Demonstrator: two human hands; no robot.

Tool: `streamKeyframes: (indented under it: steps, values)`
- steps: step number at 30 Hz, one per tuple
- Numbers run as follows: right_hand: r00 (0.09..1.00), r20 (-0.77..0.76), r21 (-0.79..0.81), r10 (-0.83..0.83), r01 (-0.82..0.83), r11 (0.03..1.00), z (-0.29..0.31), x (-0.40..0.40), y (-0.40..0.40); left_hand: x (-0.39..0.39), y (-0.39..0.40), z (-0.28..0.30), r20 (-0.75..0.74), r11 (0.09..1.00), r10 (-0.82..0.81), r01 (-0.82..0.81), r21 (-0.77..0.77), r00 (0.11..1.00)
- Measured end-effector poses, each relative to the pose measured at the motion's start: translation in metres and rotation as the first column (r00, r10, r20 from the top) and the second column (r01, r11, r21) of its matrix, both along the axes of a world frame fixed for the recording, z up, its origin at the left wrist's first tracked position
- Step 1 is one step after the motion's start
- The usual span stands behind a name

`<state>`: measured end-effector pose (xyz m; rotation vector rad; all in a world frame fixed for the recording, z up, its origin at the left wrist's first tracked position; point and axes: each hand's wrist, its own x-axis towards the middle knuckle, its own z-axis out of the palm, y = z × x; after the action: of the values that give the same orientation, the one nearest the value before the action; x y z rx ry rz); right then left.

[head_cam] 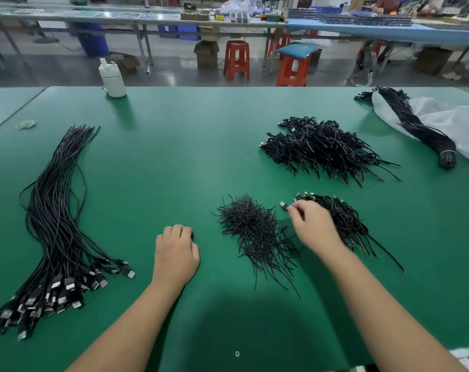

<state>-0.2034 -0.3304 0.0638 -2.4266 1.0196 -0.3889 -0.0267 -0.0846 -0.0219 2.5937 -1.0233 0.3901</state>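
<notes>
On the green table a long bundle of black USB cables lies at the left, plugs toward me. A loose heap of thin black ties sits in the middle. My left hand rests on the table left of that heap, fingers curled under; what it holds, if anything, is hidden. My right hand lies over a small pile of coiled black cables and pinches a cable by its USB plug. A bigger pile of coiled cables lies farther back.
A white bottle stands near the far edge. At the far right a tied black cable bundle lies on a white plastic bag. Some rubber bands lie at the far left. Red stools and workbenches stand beyond.
</notes>
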Motion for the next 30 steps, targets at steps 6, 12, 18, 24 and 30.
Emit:
streamKeyframes:
  steps: [6,12,18,24,30]
  values:
    - [0.984,0.148,0.124,-0.098,0.08,0.989,-0.051,-0.019,0.032,0.0,0.001,0.001,-0.035,1.0,0.003,-0.004,-0.014,0.999]
    - [0.964,0.242,0.195,-0.111,0.063,0.979,-0.066,-0.03,0.043,0.0,0.002,0.004,-0.081,1.0,0.015,-0.017,-0.024,0.997]
    - [0.982,0.185,0.212,0.025,-0.065,0.975,-0.066,-0.017,0.048,0.0,0.003,0.004,-0.098,1.0,0.021,-0.022,-0.007,0.995]
    - [0.984,0.172,0.251,0.039,-0.082,0.964,-0.071,-0.001,0.052,0.0,0.003,0.004,-0.106,0.999,0.026,-0.028,-0.017,0.994]
    - [0.987,0.158,0.23,0.026,-0.063,0.971,-0.074,0.021,0.057,0.0,0.003,0.003,-0.091,0.999,0.022,-0.025,-0.026,0.996]
